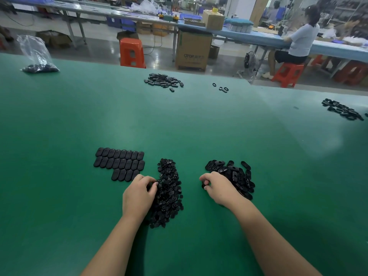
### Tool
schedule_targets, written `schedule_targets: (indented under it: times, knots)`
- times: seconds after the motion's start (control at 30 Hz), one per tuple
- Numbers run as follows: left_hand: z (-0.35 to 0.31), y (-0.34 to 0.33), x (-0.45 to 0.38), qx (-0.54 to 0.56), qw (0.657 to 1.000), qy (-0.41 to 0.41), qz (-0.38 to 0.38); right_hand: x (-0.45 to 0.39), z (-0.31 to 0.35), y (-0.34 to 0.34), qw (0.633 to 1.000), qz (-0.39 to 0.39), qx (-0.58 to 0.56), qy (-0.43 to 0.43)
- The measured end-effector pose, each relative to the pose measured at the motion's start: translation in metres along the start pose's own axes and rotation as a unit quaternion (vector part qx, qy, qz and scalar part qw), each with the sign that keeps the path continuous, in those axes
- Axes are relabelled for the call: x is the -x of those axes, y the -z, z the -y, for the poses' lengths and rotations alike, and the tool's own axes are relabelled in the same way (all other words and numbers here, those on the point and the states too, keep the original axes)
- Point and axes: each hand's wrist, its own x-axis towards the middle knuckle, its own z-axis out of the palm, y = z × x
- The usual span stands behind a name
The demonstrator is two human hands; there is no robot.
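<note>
On the green table near me lie three groups of black plastic parts. Neat rows of oval covers sit at the left. A long heap of small round parts lies in the middle. A pile of oval frames lies at the right. My left hand rests at the left edge of the middle heap, fingers curled and pinching a small part there. My right hand lies on the left edge of the frame pile, fingers curled around a black oval frame.
Farther back lie another heap of black parts, three loose rings, a pile at the right edge and a clear bag of parts. Beyond the table stand orange stools, a cardboard box and a seated person.
</note>
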Motion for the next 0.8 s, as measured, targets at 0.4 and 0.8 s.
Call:
schedule_targets:
  times: [0.4, 0.8]
  knots:
    - [0.002, 0.001, -0.001, 0.021, 1.000, -0.010, -0.007, -0.005, 0.015, 0.005, 0.999, -0.041, -0.009, -0.031]
    - [0.001, 0.000, 0.000, 0.048, 0.999, 0.004, -0.019, -0.014, 0.020, 0.004, 0.998, -0.015, 0.024, -0.049]
